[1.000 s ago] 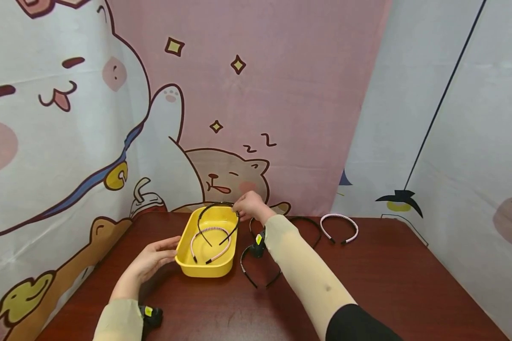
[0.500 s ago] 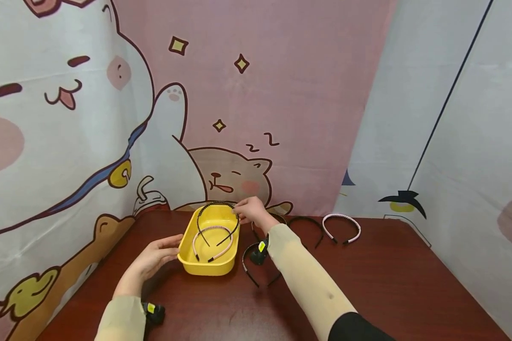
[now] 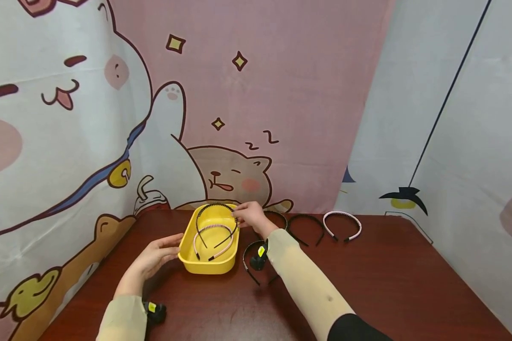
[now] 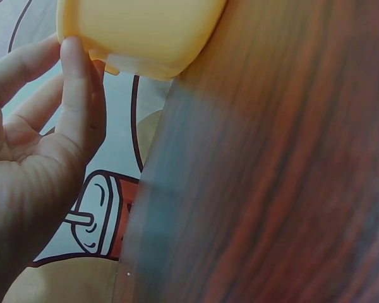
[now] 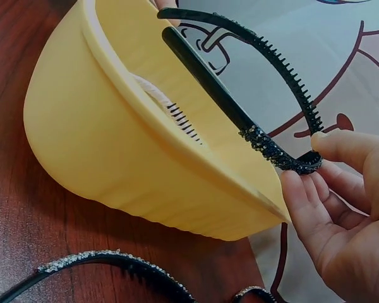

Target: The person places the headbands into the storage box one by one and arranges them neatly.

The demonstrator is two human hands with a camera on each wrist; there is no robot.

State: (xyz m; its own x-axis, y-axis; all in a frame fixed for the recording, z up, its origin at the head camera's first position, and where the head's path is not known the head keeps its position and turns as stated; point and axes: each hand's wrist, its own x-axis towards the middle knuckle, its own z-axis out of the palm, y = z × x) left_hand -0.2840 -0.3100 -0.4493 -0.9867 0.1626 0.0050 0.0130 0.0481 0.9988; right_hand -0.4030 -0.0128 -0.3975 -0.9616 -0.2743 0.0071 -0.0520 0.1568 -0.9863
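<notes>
Right hand [image 3: 252,217] pinched black headband [image 5: 208,82] by curve over yellow tray [image 3: 207,268], apparently keeping ends free; left hand [image 3: 150,258], fingers extended, touched tray's side, likely steadying.

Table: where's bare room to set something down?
Bare table: right of the right sleeve, in front of the outer pink headband; also between that sleeve and the left sleeve, nearer than the yellow tub. Crowded: tub's right, with dark headbands.
</notes>
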